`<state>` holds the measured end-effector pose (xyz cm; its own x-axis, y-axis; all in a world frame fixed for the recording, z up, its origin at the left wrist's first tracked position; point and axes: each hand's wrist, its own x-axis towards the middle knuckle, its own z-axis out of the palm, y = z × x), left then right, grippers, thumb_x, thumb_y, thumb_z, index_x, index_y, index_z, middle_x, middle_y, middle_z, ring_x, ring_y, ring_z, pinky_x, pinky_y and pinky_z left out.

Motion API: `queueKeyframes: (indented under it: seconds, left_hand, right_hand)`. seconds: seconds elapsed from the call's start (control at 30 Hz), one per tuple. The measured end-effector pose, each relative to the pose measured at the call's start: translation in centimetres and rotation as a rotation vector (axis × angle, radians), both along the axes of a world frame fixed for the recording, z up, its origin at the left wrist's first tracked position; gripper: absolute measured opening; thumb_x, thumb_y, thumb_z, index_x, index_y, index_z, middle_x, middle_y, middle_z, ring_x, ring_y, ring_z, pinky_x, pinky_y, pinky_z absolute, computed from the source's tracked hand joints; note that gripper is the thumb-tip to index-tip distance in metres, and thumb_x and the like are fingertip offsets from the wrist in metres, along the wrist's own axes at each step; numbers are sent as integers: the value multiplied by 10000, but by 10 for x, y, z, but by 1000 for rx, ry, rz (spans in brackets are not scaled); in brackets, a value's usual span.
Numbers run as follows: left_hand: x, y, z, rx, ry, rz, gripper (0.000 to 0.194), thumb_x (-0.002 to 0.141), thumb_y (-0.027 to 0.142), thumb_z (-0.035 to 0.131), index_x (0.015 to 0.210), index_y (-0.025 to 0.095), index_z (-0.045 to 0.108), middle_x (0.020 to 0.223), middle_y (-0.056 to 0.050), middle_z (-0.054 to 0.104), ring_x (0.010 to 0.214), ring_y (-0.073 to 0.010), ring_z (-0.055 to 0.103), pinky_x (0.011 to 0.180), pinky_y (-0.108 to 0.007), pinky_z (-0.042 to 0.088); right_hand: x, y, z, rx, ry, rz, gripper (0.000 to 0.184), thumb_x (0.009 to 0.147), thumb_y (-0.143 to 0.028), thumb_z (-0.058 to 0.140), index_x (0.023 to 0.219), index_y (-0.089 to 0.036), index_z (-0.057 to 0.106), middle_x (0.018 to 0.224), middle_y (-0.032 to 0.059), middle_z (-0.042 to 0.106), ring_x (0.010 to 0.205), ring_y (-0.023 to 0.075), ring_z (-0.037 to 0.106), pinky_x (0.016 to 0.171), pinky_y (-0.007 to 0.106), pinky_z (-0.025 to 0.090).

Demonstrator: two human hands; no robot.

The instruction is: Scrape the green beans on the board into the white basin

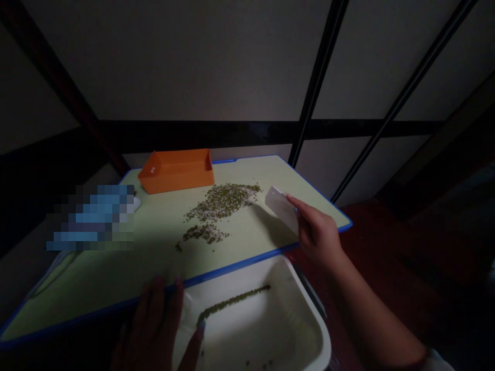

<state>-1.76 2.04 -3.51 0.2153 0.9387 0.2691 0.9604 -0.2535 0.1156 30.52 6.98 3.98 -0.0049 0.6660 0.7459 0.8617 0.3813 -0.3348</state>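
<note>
A pale green table (96, 273) with a blue rim carries a scattered heap of small green beans (220, 203). My right hand (317, 234) grips a flat white scraper card (281, 207) standing on edge just right of the beans. My left hand (157, 324) holds the rim of a white rectangular tray (305, 309) below the table's near edge, thumb inside the tray and fingers against the table rim. A thin line of beans (232, 301) lies in the tray.
An orange rectangular bin (176, 170) stands at the table's far edge. A blurred blue patch (93, 216) covers something at the left. Dark frame bars and a pale wall rise behind. A dark reddish floor lies to the right.
</note>
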Motion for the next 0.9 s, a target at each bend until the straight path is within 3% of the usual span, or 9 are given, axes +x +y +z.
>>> queueKeyframes:
  seconds: [0.17, 0.4, 0.67, 0.8, 0.9]
  left_hand:
    - [0, -5, 4, -4, 25, 3, 649, 832, 502, 280, 1437, 291, 177, 1582, -37, 62, 1443, -258, 100, 1065, -556, 313]
    - [3, -6, 3, -1, -3, 17, 635, 842, 481, 288, 1437, 287, 178, 1579, -52, 90, 1446, -250, 86, 1057, -552, 323]
    - [9, -7, 15, -102, 3, 61, 602, 856, 454, 265, 1426, 263, 231, 1577, -64, 82, 1447, -248, 72, 1075, -556, 284]
    - [2, -7, 10, -101, 27, 46, 597, 852, 386, 296, 1431, 273, 208, 1577, -76, 83, 1443, -266, 93, 1065, -554, 297]
    - [-4, -6, 6, -43, 22, -13, 646, 838, 306, 332, 1446, 283, 118, 1580, -83, 46, 1444, -276, 77, 1063, -535, 312]
  right_hand:
    - [-19, -2, 11, -84, 92, 130, 429, 846, -132, 416, 1238, -222, 567, 1172, 68, 660, 1040, 185, 635, 853, 310, 515]
    - [-14, 56, 25, -257, 426, 374, 291, 896, -345, 454, 1024, -193, 666, 1088, 69, 679, 1030, 187, 602, 883, 328, 464]
    - [-27, 117, 30, -574, 743, 687, 359, 746, -462, 630, 947, -167, 670, 878, 52, 681, 704, 135, 577, 599, 242, 433]
    - [-37, 126, 26, -661, 956, 752, 442, 617, -456, 738, 934, -164, 639, 755, 18, 662, 598, 118, 562, 540, 233, 419]
    - [-40, 124, 17, -662, 992, 728, 436, 544, -406, 793, 861, -153, 634, 681, -2, 643, 553, 109, 552, 512, 222, 403]
